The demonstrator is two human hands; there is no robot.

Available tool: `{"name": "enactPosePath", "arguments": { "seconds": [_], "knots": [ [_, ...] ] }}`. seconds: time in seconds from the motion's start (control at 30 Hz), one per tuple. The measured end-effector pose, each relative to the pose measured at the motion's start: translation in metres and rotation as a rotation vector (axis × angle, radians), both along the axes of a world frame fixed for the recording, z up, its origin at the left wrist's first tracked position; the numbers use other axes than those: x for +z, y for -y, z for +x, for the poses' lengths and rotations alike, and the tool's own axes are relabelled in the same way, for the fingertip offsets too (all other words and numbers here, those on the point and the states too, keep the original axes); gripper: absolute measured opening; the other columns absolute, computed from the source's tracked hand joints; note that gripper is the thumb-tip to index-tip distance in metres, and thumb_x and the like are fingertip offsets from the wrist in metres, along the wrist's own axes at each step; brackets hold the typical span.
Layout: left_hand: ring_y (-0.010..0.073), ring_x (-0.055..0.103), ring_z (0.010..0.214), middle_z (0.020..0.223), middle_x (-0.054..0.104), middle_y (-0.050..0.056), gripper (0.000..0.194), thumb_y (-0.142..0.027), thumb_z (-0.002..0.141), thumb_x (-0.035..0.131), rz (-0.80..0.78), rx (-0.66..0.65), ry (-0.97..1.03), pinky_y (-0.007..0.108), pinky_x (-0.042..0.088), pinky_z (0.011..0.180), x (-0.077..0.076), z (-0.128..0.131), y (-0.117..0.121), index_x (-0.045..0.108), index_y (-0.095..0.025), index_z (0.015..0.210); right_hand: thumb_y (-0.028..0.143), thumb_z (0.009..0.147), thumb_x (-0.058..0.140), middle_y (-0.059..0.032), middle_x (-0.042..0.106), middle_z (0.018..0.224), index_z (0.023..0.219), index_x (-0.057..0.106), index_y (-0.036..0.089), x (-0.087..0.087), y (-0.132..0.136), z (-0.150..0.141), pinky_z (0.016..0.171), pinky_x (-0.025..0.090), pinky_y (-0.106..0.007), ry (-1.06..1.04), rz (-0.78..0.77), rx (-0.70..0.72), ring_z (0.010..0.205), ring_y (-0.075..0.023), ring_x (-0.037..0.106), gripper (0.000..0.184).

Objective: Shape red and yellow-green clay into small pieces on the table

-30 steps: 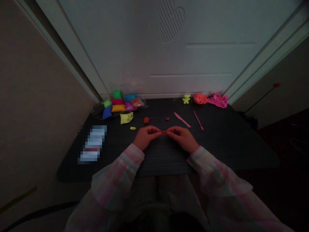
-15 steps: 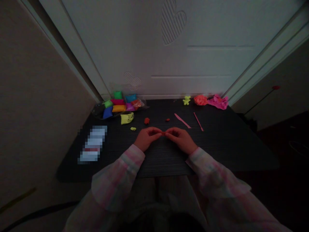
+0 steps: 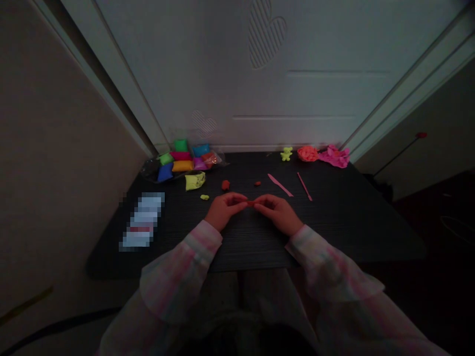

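Note:
My left hand point(image 3: 224, 210) and my right hand point(image 3: 276, 212) meet over the middle of the dark table point(image 3: 352, 222). Both pinch a small red clay piece point(image 3: 251, 202) between their fingertips, one at each end. A red clay lump point(image 3: 225, 185) and a smaller red bit point(image 3: 257, 183) lie just beyond the hands. Two pink modelling tools point(image 3: 280, 184) point(image 3: 305, 186) rest to the right of them.
A clear bag of coloured clay packs point(image 3: 183, 159) sits at the back left, with a yellow pack point(image 3: 195, 181) and a yellow scrap point(image 3: 204, 197) near it. A yellow figure point(image 3: 286, 154), an orange clay flower point(image 3: 308, 153) and pink wrapping point(image 3: 335, 155) stand at the back right. A blurred-out item point(image 3: 143, 220) lies at the left.
The hands have closed in a little on the red piece, so less of it shows between the fingertips. Nothing else on the table has moved.

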State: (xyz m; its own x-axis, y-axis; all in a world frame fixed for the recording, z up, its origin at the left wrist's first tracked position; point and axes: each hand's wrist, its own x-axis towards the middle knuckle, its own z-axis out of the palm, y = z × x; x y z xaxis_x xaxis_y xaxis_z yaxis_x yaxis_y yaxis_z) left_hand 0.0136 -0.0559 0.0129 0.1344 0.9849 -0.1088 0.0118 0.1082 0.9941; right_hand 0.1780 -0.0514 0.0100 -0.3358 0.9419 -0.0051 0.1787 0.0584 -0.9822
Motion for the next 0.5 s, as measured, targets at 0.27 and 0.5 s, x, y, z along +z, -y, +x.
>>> {"name": "enactPosePath", "arguments": {
  "seconds": [0.27,0.5],
  "knots": [
    [0.0128,0.058,0.072,0.074,0.064,0.001,0.02,-0.022,0.056,0.066,0.005,-0.044,0.016,0.029,0.042,0.074,-0.0032,0.0,0.0001,0.059,-0.013,0.073,0.028,0.065,0.059,0.0016,0.061,0.07,0.076,0.058,0.017,0.0014,-0.0006,0.0012,0.062,0.04,-0.024,-0.017,-0.021,-0.013,0.064,-0.0091,0.053,0.016],
    [0.0133,0.058,0.072,0.075,0.065,0.001,0.023,-0.025,0.056,0.066,-0.01,-0.009,0.013,0.028,0.042,0.072,-0.0019,-0.0013,-0.0004,0.06,-0.014,0.075,0.027,0.062,0.061,0.0015,0.062,0.07,0.076,0.059,0.017,0.0006,-0.003,0.0029,0.062,0.04,-0.024,-0.08,-0.06,-0.057,0.062,-0.0083,0.053,0.017]
  ]
}}
